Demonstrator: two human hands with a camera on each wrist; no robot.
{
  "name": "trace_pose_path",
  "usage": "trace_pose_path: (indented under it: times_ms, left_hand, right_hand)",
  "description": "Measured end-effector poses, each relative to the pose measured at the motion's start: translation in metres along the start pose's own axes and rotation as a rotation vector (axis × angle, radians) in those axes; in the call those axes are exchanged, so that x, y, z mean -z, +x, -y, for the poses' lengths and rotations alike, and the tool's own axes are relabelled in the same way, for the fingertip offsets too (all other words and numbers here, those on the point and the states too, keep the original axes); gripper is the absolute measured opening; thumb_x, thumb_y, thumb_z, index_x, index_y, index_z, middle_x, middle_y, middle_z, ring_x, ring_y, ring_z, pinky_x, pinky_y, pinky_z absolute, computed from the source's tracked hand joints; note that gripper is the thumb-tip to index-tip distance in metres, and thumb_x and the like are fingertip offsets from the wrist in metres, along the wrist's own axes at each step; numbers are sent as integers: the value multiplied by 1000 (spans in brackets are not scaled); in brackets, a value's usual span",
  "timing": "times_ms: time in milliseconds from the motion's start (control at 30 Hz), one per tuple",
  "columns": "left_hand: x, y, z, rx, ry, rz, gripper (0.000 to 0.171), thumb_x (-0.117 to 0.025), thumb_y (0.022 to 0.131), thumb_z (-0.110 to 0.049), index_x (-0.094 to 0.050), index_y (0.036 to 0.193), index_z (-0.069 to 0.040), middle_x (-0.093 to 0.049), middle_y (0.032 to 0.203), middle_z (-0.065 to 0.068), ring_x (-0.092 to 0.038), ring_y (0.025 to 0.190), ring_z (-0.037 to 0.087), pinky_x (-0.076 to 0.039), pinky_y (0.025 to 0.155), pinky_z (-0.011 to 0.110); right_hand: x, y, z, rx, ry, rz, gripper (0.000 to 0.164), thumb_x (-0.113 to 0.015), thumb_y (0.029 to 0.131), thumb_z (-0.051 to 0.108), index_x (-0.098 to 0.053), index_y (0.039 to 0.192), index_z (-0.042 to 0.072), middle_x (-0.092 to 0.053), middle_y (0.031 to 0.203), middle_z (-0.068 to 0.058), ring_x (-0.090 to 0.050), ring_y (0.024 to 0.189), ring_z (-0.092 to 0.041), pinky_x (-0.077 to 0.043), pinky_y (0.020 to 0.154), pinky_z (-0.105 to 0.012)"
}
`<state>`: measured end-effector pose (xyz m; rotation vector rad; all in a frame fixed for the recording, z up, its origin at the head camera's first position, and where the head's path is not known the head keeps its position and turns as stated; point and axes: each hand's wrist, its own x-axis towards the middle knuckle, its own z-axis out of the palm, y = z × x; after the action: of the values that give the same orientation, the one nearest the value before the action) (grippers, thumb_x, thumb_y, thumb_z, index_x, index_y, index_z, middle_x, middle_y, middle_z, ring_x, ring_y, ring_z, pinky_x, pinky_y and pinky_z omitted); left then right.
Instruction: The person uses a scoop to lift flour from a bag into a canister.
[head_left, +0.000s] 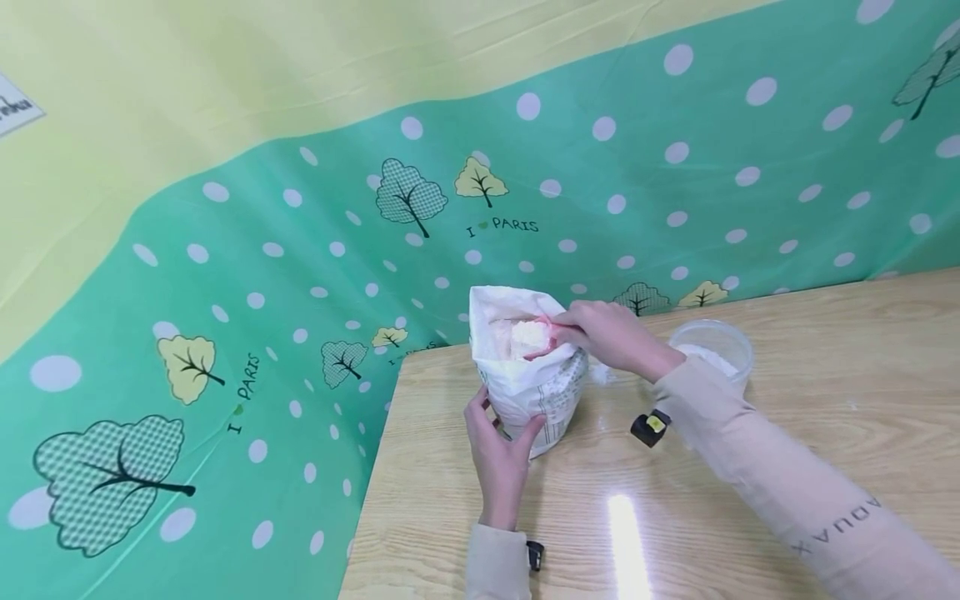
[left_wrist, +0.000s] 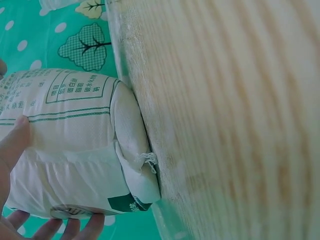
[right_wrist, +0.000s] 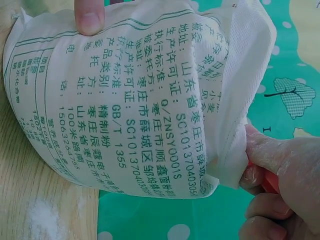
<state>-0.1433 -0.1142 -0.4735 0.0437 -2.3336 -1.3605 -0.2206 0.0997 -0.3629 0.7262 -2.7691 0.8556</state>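
A white woven flour bag point(head_left: 517, 387) with green printing stands on the wooden table, its mouth open and folded outward. My left hand point(head_left: 501, 458) grips its lower near side, thumb on one face and fingers round the other, as the left wrist view also shows. At the bag's mouth, my right hand point(head_left: 611, 337) holds a red scoop point(right_wrist: 270, 181) by its handle. White flour point(head_left: 531, 336) heaps in the scoop, inside the bag's opening. The handle is largely covered by my fingers, and the bag's inside is out of sight in both wrist views.
A clear round bowl point(head_left: 745, 377) with white flour in it stands right of the bag, partly behind my right forearm. Spilled flour point(right_wrist: 44, 220) lies on the table point(head_left: 420, 467) beside the bag. A green and yellow patterned cloth point(head_left: 480, 258) hangs behind and at the left.
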Motion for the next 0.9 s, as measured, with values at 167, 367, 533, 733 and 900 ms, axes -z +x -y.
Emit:
trace_pose_path:
  times_ms: [167,367,533,733,900]
  left_hand:
    - [1,0,0,-1,7,2,90,-90,70,-29,-40,143,-16,-48,134,1,-48,126,16,-53,99,33]
    - [0,0,0,-7,8,0,90,-90,70,-30,-40,144,-15,-48,134,1,-48,126,16,-53,98,33]
    - [-1,0,1,-6,5,5,90,-90,70,-31,-40,144,-16,-47,134,0,-48,126,16,-53,98,33]
    - [0,-1,2,-3,1,5,89,-89,71,-31,-40,144,-17,-47,134,0,-48,127,16,-53,99,34]
    - [0,-1,2,-3,2,6,90,-89,71,-31,-39,144,-17,-47,134,0,-47,127,17,-52,99,34]
  right_hand:
    - [0,-3,0,-19,28,10,32,-63,97,23,-69,125,9,-65,88,-3,-53,71,-16,-46,66,-33]
    - [0,-4,-1,-36,45,4,32,-62,98,23,-69,125,7,-63,84,-2,-50,71,-17,-44,65,-32]
    - [0,-6,0,-49,68,-9,33,-61,98,23,-68,126,7,-63,84,-2,-50,72,-18,-44,66,-33]
    - [-2,-9,-1,-65,101,-19,32,-61,99,25,-69,125,8,-67,91,-3,-56,78,-19,-49,72,-35]
    - [-4,-10,-3,-58,108,-45,32,-60,100,25,-69,124,8,-69,96,-6,-60,84,-22,-51,78,-40]
